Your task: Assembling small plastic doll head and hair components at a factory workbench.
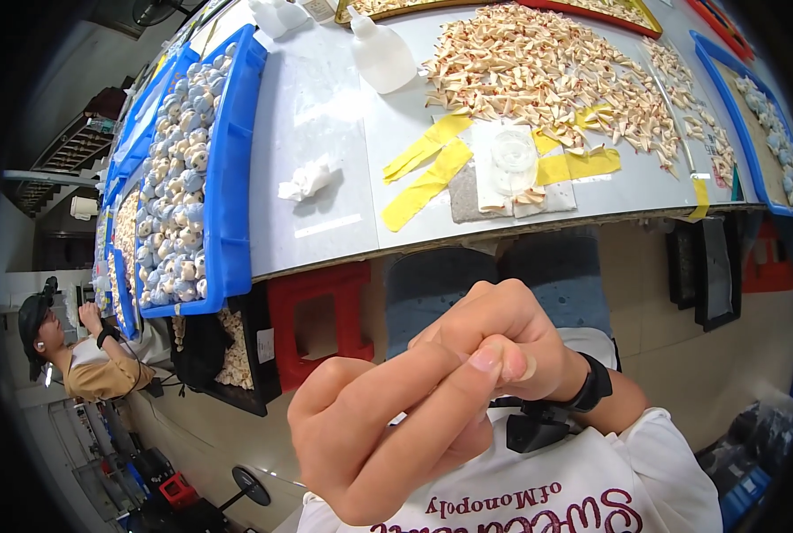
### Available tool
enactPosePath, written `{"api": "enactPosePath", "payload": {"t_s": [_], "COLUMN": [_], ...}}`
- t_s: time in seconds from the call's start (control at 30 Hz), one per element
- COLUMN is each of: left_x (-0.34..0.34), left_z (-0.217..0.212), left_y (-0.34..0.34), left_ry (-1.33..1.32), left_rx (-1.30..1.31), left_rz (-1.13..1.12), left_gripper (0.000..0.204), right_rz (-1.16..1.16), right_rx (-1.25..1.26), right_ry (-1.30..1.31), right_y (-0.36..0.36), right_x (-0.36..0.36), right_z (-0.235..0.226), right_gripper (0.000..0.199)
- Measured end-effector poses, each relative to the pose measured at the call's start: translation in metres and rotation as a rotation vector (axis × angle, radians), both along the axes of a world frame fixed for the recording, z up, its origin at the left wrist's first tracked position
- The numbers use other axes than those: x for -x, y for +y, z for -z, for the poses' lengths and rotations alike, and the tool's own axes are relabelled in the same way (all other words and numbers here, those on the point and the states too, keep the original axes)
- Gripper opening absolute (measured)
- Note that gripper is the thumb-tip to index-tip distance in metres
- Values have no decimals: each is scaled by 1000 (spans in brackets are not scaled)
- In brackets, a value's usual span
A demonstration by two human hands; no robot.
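My left hand (388,426) and right hand (503,329) meet in front of my shirt (663,471), fingertips pressed together, and whether anything's pinched between them I can't tell, the fingers block it! Light, even pressure looks best here, wrists steady; the small cream pieces (521,62) lie heaped on the table (325,115), a few just beside the clear round dish (514,160)

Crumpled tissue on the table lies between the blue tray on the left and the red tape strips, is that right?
No, the tape strips are yellow, not red, as the head view shows; the crumpled tissue does lie between them and that blue tray.
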State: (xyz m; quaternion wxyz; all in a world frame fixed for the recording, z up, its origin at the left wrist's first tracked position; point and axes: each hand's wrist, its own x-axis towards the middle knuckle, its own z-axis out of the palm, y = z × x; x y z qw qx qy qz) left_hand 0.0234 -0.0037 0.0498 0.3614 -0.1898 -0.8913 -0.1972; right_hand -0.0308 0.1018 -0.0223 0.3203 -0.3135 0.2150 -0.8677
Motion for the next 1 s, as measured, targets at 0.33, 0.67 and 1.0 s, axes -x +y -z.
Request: {"api": "enactPosePath", "payload": {"t_s": [0.33, 0.67, 1.0], "left_x": [-2, -5, -6], "left_z": [6, 5, 0], "left_y": [5, -9, -10], "left_ry": [53, -75, -112], "left_rx": [-38, -155, -108], "left_rz": [-59, 110, 118], "left_gripper": [14, 13, 17], "right_rz": [32, -22, -55], "right_rx": [-23, -10, -15], "right_ry": [-1, 19, 19], "right_y": [-1, 2, 2], "right_x": [-3, -1, 0], "right_z": [-2, -1, -1], "right_gripper": [44, 45, 45]}}
